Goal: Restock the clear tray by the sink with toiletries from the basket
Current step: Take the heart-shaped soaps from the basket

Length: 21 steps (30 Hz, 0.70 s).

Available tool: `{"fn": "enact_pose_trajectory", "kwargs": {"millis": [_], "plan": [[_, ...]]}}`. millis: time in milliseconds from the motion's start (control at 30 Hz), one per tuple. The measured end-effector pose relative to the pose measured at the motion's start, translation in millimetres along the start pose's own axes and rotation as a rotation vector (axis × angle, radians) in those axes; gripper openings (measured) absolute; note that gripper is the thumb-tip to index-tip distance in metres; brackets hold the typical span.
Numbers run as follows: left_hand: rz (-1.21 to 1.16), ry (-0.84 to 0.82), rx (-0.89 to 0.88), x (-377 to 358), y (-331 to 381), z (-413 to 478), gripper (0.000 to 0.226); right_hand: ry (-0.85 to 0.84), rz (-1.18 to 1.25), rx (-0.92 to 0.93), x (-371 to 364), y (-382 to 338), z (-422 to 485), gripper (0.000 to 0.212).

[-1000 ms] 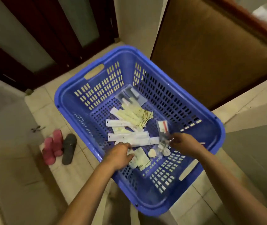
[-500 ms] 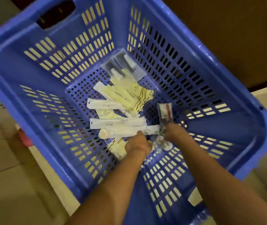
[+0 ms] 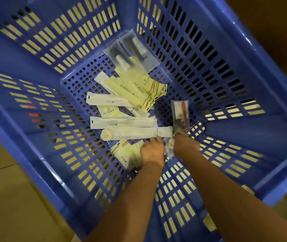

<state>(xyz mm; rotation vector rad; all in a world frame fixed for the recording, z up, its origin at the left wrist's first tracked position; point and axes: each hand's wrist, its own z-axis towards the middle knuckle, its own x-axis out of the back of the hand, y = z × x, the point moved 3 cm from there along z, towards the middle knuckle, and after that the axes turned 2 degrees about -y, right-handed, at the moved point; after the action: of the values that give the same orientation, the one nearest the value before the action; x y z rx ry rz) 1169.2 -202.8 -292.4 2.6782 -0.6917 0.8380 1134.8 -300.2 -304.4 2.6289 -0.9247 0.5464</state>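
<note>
A blue slotted plastic basket (image 3: 34, 55) fills the head view. On its floor lie several toiletry packets: long white sachets (image 3: 121, 123), cream sachets with gold stripes (image 3: 139, 91) and clear pouches (image 3: 132, 49) at the far end. My right hand (image 3: 185, 145) is down at the basket floor, shut on a clear packet with a red item (image 3: 181, 112) that stands up above its fingers. My left hand (image 3: 152, 153) rests beside it, fingers curled down over cream sachets (image 3: 127, 156) and small clear-wrapped pieces (image 3: 169, 147); its grip is hidden. The clear tray and the sink are out of view.
Beige floor tiles (image 3: 8, 198) show at the lower left outside the basket. A dark brown panel (image 3: 278, 32) stands beyond the basket's right rim. Red and dark shapes show through the left wall slots (image 3: 36, 117).
The camera has dropped much closer into the basket. Both hands have come together at the near end of the pile, the right one still holding the red-item packet.
</note>
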Motion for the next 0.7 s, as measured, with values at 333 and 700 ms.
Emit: {"fn": "enact_pose_trajectory", "kwargs": {"millis": [333, 700], "plan": [[-0.422, -0.077, 0.116, 12.7, -14.5, -11.9, 0.044, -0.165, 0.235, 0.188, 11.7, 0.6, -13.0, 0.037], [-2.009, -0.147, -0.076, 161.8, -68.1, -149.0, 0.015, 0.312, 1.286, 0.365, 137.5, 38.5, -172.0, 0.023]]}}
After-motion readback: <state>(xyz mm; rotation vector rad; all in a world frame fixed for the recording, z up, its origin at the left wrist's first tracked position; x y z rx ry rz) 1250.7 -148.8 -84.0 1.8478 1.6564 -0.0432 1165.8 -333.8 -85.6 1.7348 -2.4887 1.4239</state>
